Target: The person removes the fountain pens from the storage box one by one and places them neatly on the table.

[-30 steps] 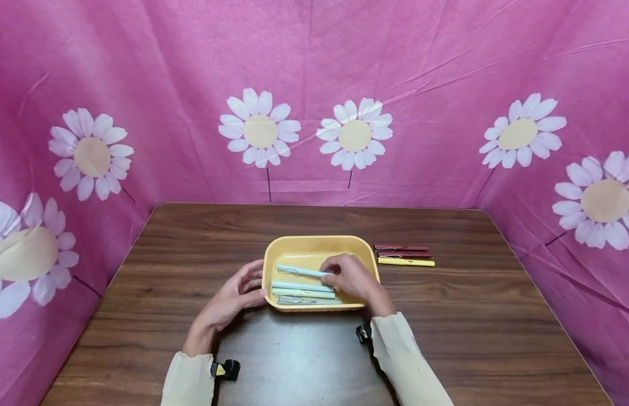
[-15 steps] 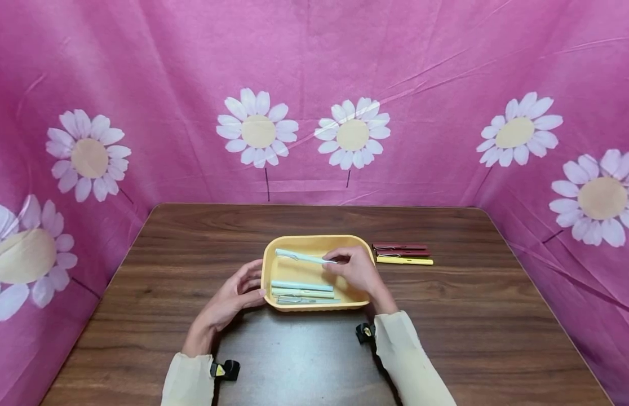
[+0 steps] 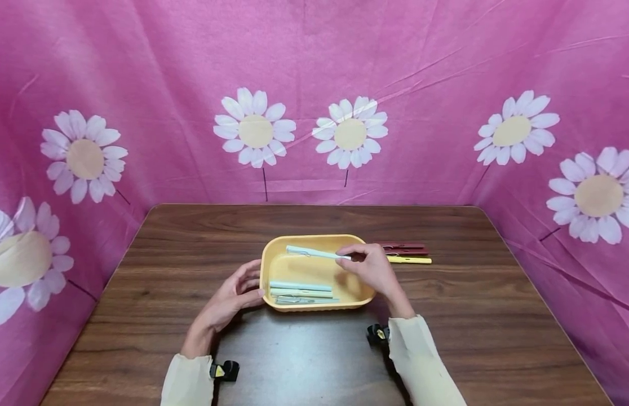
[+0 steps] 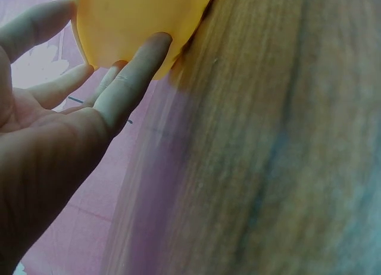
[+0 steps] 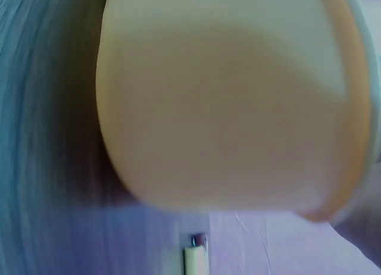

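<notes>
My right hand [image 3: 372, 268] pinches one end of a pale blue pen [image 3: 309, 252] with a wire clip, held over the back of a yellow tray [image 3: 266, 254]. Lower in the tray lie a light blue pen [image 3: 300, 286], a pale yellow-green pen [image 3: 301, 293] and a clear greyish pen [image 3: 309, 301], side by side. My left hand [image 3: 233, 299] rests against the tray's left end. In the left wrist view its fingers [image 4: 131, 78] are fairly straight, tips at the outer wall. The right wrist view shows mostly the tray's outside [image 5: 226, 120]; the right fingers are hidden there.
Right of the tray, a bright yellow pen [image 3: 411, 260] and two dark red pens [image 3: 416, 248] lie on the brown wooden table [image 3: 497, 316], partly behind my right hand. A pink flowered cloth [image 3: 421, 146] surrounds the table's back and sides.
My right hand has carried the pale blue pen away from the other pens, first towards the tray's back, then to the right. The left hand stays at the tray's left end.
</notes>
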A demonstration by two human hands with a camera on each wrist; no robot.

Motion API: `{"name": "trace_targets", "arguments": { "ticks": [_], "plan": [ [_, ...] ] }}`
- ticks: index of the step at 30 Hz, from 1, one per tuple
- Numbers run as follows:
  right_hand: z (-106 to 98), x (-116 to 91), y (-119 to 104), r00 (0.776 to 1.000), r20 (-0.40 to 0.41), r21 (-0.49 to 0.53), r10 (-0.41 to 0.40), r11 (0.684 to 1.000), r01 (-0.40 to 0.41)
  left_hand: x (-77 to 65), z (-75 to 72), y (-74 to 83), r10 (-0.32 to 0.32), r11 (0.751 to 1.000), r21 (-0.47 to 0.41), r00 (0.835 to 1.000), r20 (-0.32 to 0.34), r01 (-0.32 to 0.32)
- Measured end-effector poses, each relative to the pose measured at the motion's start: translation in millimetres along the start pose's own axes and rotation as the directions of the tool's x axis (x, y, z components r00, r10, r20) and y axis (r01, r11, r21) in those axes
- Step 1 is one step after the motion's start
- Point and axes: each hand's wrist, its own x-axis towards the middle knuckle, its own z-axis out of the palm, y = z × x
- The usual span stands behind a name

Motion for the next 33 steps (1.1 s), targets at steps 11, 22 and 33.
{"name": "trace_targets", "arguments": {
  "ticks": [11,22,33],
  "plan": [
    [-30.8,-8.1,5.9,0.996,-0.043,-0.037,0.073,0.997,-0.075,1.9,-1.5,4.1,0.009,1.000,0.006,1.000,0.009,-0.009],
    [-57.2,-14.4,16.2,0.993,-0.070,0.004,0.099,0.995,-0.099,0.9,-1.3,1.7,0.013,1.000,-0.005,1.000,0.016,-0.013],
    [-87.7,-19.8,31.7,0.989,-0.110,-0.076,0.100,0.991,-0.108,0.1,-0.5,1.9,-0.002,1.000,-0.012,1.000,0.011,0.002]
  ]
}}
